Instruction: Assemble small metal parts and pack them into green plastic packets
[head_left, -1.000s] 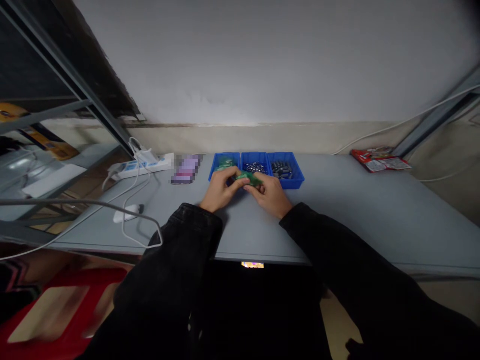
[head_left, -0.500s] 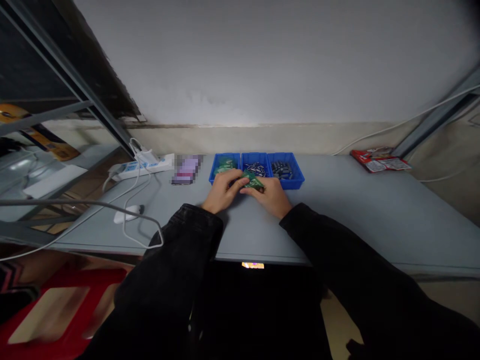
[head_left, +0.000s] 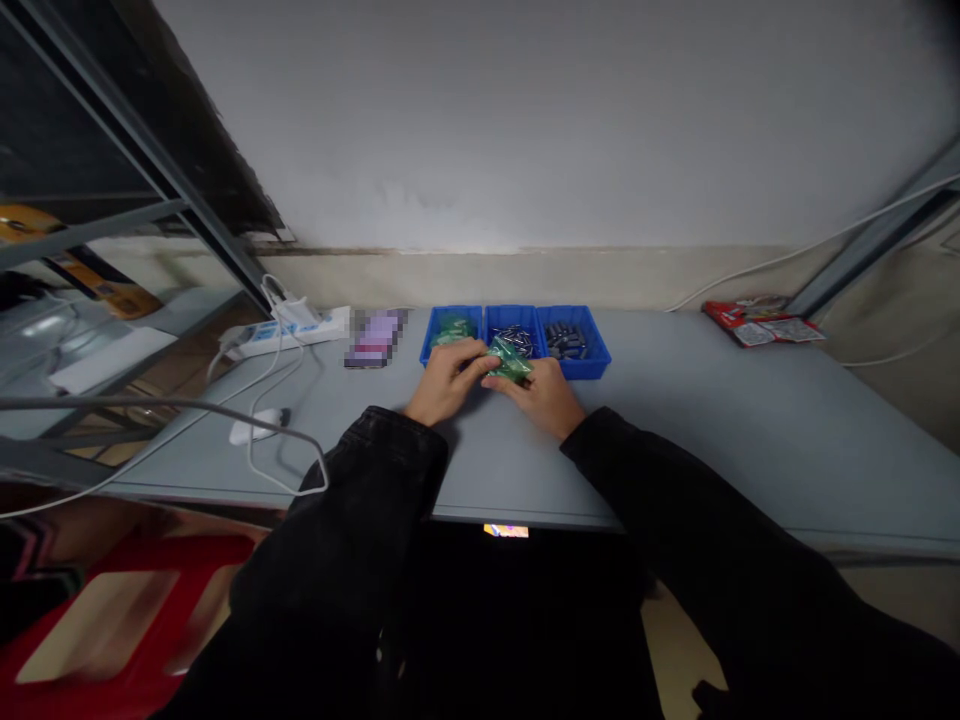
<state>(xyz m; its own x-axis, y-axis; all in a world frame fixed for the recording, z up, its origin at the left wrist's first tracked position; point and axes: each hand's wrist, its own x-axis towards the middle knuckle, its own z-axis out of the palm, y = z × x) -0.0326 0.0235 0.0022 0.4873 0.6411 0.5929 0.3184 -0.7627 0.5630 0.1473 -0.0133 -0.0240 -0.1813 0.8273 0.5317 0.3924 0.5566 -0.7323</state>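
Observation:
A small green plastic bag (head_left: pixel 511 362) is pinched between my two hands, just in front of the blue bins. My left hand (head_left: pixel 448 378) grips its left side with thumb and fingers. On its right side, my right hand (head_left: pixel 546 395) is closed around the edge. What lies inside the bag is too small to make out. Behind my hands stand three blue bins side by side: the left bin (head_left: pixel 424 345) holds green bags, the middle bin (head_left: pixel 510 312) holds shiny metal pins or screws, and the right bin (head_left: pixel 596 368) holds dark grey cylindrical pieces.
A power strip (head_left: pixel 322 328) with white cables and a blurred purple phone-like object (head_left: pixel 375 338) lie to the left. Nearer me is a white mouse (head_left: pixel 255 426). A red packet (head_left: pixel 761 325) rests at the far right. A red stool (head_left: pixel 142 640) stands below left.
The green bag is turned and spread a little more between my fingers, showing more of its surface. My hands stay in nearly the same place.

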